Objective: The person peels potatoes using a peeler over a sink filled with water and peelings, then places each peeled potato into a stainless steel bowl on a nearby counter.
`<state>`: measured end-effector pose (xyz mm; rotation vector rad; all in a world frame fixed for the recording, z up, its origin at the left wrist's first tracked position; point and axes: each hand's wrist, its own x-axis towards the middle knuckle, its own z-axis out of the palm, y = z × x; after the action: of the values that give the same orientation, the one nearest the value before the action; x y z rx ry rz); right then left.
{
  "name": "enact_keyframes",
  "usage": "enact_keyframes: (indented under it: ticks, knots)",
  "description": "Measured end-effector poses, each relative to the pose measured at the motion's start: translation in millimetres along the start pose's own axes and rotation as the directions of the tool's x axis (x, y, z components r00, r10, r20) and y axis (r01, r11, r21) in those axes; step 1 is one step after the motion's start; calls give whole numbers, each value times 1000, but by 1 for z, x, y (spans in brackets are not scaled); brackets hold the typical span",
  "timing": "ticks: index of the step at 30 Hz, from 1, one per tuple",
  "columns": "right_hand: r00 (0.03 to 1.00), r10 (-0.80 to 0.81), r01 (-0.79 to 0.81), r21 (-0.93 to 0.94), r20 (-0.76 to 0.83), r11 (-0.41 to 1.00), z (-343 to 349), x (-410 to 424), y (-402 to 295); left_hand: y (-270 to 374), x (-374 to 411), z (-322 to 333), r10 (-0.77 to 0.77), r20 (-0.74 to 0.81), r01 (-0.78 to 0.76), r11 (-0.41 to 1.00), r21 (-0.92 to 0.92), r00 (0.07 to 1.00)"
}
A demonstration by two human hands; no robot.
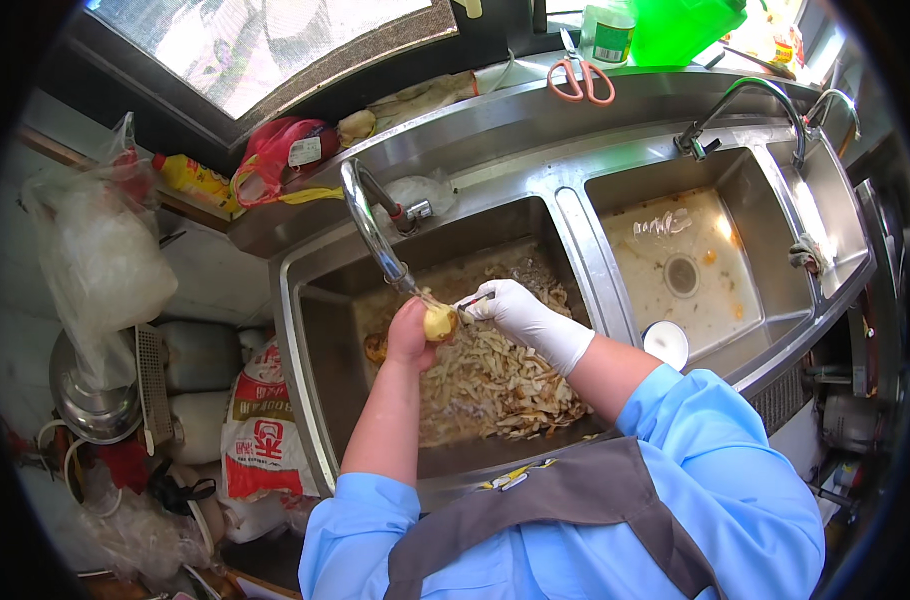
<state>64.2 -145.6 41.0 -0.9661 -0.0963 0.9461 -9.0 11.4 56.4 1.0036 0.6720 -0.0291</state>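
Over the left basin of a steel sink, my bare left hand holds a partly peeled potato under the mouth of the curved faucet. My right hand, in a white glove, grips a peeler just right of the potato; part of the tool is hidden by the fingers. A thick heap of peelings lies in water below both hands. A brown, unpeeled-looking potato shows at the left, partly behind my left hand.
The right basin holds shallow cloudy water. A white round bowl or lid sits by its near left corner. Orange-handled scissors and a green jug stand on the back ledge. A printed sack is left of the sink.
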Motion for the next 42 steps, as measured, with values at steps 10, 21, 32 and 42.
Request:
enact_keyframes:
  ticks: [10,21,32,42]
  knots:
    - [984,177,-174,215,6,961,9,-5,-9,16,-11,-4,10,195,3,998,-66,981]
    - [974,226,-219,295,9,930,14,-9,-20,8,-1,-14,40,233,-62,994,88,972]
    - [999,-9,2,-167,-44,986,1,7,-8,-1,-2,2,-182,-66,168,969,-180,981]
    - [999,-33,38,-362,19,932,13,-3,-23,-9,2,-5,-231,-31,221,954,-201,972]
